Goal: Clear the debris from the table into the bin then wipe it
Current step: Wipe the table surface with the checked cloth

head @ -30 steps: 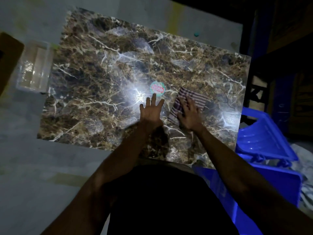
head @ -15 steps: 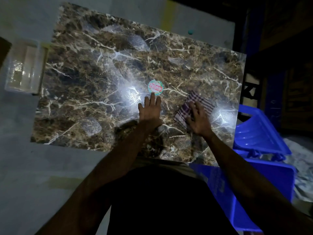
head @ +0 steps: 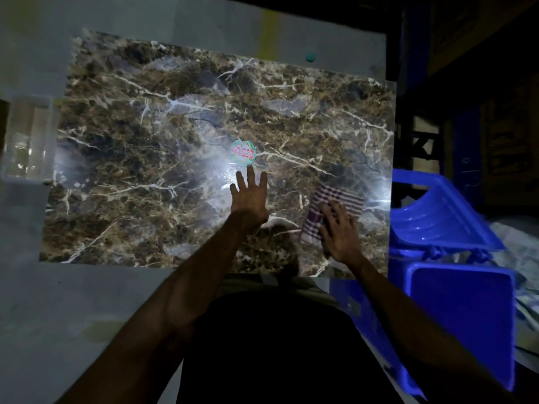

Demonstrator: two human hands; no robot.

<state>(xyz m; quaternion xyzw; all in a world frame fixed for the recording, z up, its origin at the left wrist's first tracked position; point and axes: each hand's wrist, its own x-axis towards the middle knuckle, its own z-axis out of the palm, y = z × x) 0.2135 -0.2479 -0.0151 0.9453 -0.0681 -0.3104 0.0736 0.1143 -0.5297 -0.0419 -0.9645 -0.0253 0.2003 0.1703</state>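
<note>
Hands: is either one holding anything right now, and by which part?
Nothing is gripped. The right hand presses flat on the checked cloth's near end; the left hand lies open on the table.

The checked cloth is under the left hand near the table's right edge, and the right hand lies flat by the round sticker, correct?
Not quite: the hands are swapped. The head view shows the right hand pressing the checked cloth near the right edge of the table, while the left hand lies flat, fingers spread, by the round sticker.

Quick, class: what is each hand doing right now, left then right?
Left hand: open, fingers spread flat on the marble table, holding nothing.
Right hand: open, pressing the checked cloth.
</note>
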